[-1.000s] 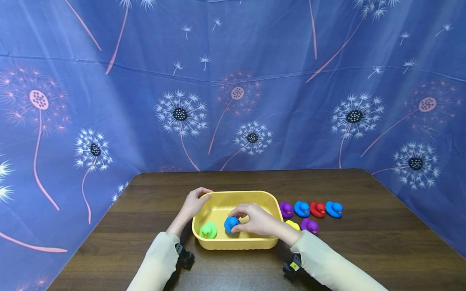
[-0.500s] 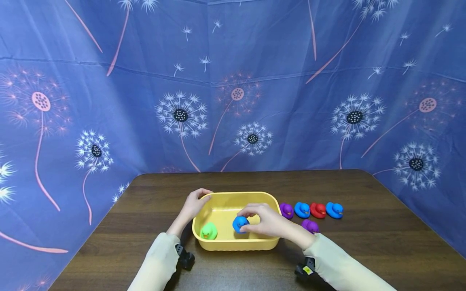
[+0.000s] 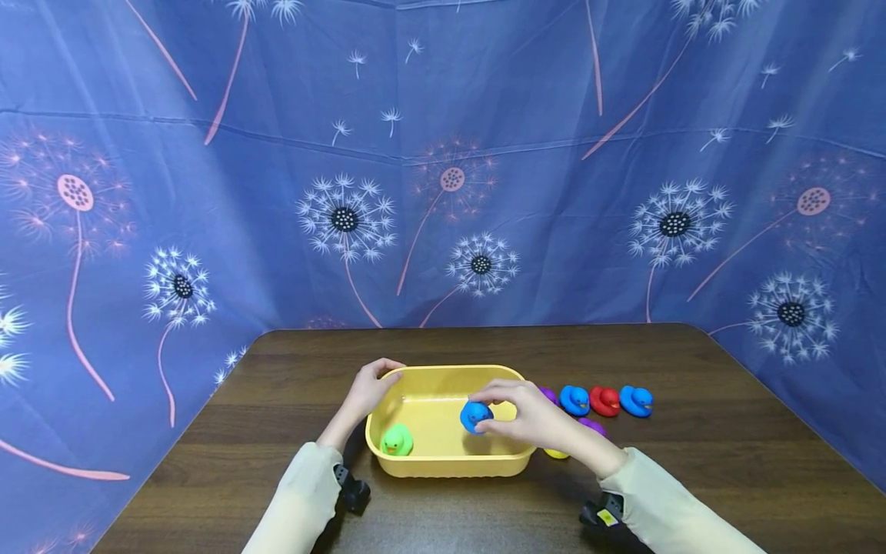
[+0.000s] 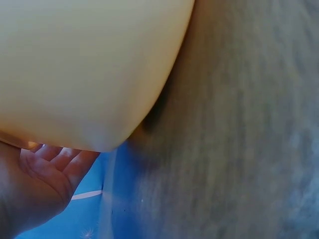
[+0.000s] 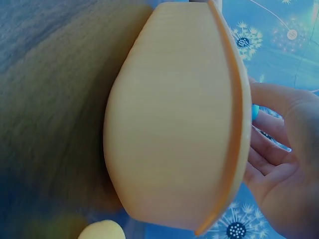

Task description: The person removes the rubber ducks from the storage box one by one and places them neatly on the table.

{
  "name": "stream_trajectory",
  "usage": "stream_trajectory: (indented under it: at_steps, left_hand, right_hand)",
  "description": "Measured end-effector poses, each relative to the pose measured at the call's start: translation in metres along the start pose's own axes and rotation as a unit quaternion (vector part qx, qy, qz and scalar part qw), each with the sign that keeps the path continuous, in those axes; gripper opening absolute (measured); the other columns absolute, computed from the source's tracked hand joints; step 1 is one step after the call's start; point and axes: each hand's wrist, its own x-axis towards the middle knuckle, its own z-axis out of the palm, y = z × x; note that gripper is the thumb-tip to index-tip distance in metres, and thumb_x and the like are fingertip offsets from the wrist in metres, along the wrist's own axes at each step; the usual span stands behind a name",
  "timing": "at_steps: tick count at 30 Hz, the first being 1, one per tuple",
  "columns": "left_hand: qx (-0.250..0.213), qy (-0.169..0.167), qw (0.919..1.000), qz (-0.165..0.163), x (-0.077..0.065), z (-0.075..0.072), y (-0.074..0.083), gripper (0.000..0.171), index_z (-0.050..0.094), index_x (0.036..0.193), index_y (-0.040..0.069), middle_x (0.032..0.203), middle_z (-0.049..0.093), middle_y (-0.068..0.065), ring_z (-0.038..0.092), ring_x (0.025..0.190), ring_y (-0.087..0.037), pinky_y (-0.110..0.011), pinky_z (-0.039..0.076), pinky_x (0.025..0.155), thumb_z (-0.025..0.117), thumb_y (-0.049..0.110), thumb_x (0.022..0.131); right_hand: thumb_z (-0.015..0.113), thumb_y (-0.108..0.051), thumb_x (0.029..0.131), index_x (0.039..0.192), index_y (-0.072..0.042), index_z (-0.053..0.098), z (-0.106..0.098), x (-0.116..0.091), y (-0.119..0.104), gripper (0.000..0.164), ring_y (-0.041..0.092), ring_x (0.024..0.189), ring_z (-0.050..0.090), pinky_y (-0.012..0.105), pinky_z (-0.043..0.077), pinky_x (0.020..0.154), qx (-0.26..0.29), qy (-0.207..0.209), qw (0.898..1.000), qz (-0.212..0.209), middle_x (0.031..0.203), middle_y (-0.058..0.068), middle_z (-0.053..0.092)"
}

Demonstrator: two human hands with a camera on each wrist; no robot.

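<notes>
A small blue rubber duck [image 3: 474, 416] is pinched between the thumb and fingers of my right hand [image 3: 529, 415], over the right half of a yellow plastic tub [image 3: 450, 466]. In the right wrist view the tub's wall hides most of that duck, and the right hand [image 5: 286, 144] shows beyond the rim. My left hand [image 3: 367, 390] holds the tub at its back left corner, thumb over the rim. From the left wrist, the left hand [image 4: 42, 181] has its fingers behind the tub wall. A green rubber duck [image 3: 397, 440] sits in the tub's front left corner.
Right of the tub, a back row holds a partly hidden purple duck [image 3: 550, 395], a blue duck [image 3: 574, 401], a red duck [image 3: 605, 401] and another blue duck [image 3: 636, 401]. Nearer, my right arm partly covers a purple duck [image 3: 594, 425] and a yellow duck [image 3: 556, 454].
My right hand has moved right and slightly up within the tub, carrying the blue duck. The left hand, the tub and the green duck have stayed in place.
</notes>
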Motion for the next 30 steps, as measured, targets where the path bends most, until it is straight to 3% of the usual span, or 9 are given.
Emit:
stream_trajectory:
  at_steps: [10,30]
  left_hand:
    - [-0.005,0.003,1.0,-0.001,-0.003,-0.002,0.002,0.015,0.067,0.099,0.002,0.096,0.069,-0.012,0.059,0.081,-0.014,-0.024,0.046,0.071,0.06,0.009,0.089]
    - [0.008,0.002,1.0,0.001,0.0,0.0,0.001,0.015,0.067,0.099,0.004,0.095,0.069,-0.009,0.058,0.081,-0.012,-0.026,0.047,0.071,0.06,0.012,0.089]
  right_hand:
    - [0.076,-0.034,0.076,0.11,-0.017,0.067,-0.013,-0.01,0.002,0.039,0.015,0.09,0.061,0.034,0.052,0.079,-0.009,0.029,0.999,0.033,0.098,-0.012,0.065]
    - [0.077,-0.027,0.077,0.106,-0.017,0.067,-0.035,-0.03,0.014,0.033,0.007,0.087,0.064,0.034,0.054,0.074,-0.037,0.074,0.997,-0.007,0.096,-0.012,0.065]
